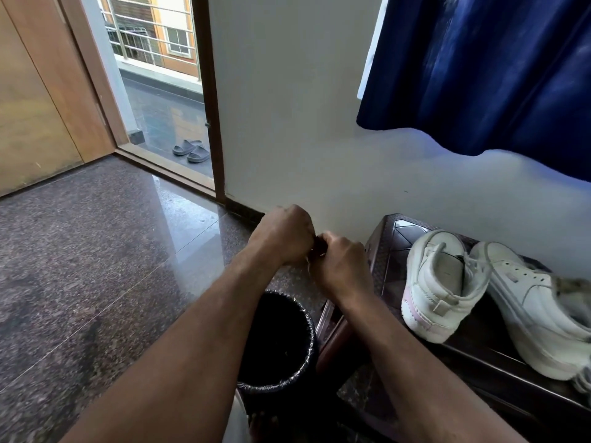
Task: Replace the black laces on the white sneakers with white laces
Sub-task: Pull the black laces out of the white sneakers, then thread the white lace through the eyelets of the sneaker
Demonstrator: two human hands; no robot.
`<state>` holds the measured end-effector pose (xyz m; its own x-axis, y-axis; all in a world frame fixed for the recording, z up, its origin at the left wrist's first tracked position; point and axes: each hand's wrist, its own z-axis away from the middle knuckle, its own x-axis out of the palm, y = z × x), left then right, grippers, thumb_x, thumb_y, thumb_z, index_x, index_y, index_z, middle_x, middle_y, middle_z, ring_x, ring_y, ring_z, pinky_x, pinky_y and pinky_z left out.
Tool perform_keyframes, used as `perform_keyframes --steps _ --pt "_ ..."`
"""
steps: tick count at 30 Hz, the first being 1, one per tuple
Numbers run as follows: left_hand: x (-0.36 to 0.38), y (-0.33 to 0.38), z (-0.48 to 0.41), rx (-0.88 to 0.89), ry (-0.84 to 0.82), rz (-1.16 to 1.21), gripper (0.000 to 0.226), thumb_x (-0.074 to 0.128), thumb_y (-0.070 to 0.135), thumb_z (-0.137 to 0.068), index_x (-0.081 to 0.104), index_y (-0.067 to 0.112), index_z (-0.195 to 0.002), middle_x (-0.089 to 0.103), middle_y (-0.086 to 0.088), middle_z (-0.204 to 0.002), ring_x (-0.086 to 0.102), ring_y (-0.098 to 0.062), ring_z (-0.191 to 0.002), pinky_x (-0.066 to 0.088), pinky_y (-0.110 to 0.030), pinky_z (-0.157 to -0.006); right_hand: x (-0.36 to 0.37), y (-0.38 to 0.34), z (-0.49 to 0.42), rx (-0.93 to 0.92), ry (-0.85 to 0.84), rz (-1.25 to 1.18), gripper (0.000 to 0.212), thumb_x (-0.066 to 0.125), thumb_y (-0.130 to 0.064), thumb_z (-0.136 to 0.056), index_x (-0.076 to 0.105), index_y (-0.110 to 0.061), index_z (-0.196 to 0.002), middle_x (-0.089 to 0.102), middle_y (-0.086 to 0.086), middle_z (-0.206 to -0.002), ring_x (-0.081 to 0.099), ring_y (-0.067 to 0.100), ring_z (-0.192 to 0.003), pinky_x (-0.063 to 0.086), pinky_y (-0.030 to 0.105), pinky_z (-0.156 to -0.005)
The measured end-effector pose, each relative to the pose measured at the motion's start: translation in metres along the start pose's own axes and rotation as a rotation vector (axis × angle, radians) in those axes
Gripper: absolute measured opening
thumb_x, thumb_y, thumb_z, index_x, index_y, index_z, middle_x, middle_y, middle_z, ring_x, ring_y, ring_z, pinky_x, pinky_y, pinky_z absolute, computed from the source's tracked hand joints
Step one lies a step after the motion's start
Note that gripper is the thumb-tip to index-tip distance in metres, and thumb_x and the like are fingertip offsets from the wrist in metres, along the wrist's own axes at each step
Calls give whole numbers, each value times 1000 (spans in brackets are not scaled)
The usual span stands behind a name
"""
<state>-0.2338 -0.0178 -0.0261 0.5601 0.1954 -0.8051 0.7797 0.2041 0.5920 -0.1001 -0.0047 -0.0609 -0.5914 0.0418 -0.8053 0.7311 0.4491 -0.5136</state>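
Left hand: the left hand (284,235) is curled into a loose fist over the bin, knuckles up, its fingertips meeting the other hand.
Right hand: the right hand (342,266) is curled too, pinching at the same spot from the side.
Between them: a small dark bundle (317,246), mostly hidden by the fingers, with a pale strand (308,262) dangling below; I cannot tell whether it is lace or wrapping.
Sneakers: the two white sneakers (447,282) lie on the low dark table (393,247) to the right, apart from both hands; no black lace shows in them from here.
Bin: the black lined bin (278,340) stands on the floor directly under the wrists.
Step, as I read it: working the bundle loose or winding it up over the bin.
Doing it well: keep one hand as the anchor and let the other pull along the strand, not across it, so nothing knots.
Watch for: the bin below would swallow a dropped white lace; any scrap to be discarded should leave the fingers only once the wanted piece is clear of it.
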Motion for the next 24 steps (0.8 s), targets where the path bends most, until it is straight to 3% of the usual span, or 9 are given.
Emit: perform_keyframes --steps 3,5,11,14,17,21,24 --pt "-8 22 10 77 76 150 24 64 8 -79 76 28 -73 76 11 -75 72 -7 -76 59 -28 -75 -35 -3 0 -40 60 51 11 66 -24 -89 67 -13 -91 73 14 -88 67 40 -88 42 39 -65" --pt "-11 38 18 120 116 269 17 72 13 -83 79 28 -79 76 13 -75 72 -3 -72 59 -26 -73 -59 0 1 -80 136 74 10 69 -22 -87 67 -14 -92 73 10 -89 66 35 -87 39 37 -66" --pt "9 81 29 262 152 515 8 78 20 -88 81 27 -92 78 13 -79 73 -2 -74 58 -25 -72 -119 27 14 -173 197 175 17 74 -26 -87 69 -18 -102 73 1 -93 68 23 -86 56 39 -74" --pt "28 98 29 326 98 445 8 77 26 -89 80 27 -97 78 12 -85 72 1 -78 56 -23 -73 -141 47 27 -163 222 239 12 75 -24 -86 72 -20 -98 72 -2 -91 66 22 -86 54 37 -73" --pt "43 110 28 421 -98 353 18 79 42 -90 78 31 -104 75 14 -99 69 2 -91 56 -24 -81 -157 76 42 -96 251 308 17 77 -21 -80 74 -20 -97 72 -1 -93 64 27 -89 52 37 -77" --pt "62 122 32 660 -228 172 43 90 46 -77 76 28 -114 66 11 -119 55 9 -97 39 -6 -82 -182 121 65 73 382 410 17 82 -27 -82 76 -19 -95 74 1 -100 62 31 -99 48 42 -85" --pt "77 130 40 689 -188 -9 42 88 55 -72 75 34 -106 63 15 -123 51 -4 -118 41 -20 -97 -196 150 79 292 398 475 26 77 -38 -84 73 -24 -106 71 2 -111 59 34 -109 46 49 -92"
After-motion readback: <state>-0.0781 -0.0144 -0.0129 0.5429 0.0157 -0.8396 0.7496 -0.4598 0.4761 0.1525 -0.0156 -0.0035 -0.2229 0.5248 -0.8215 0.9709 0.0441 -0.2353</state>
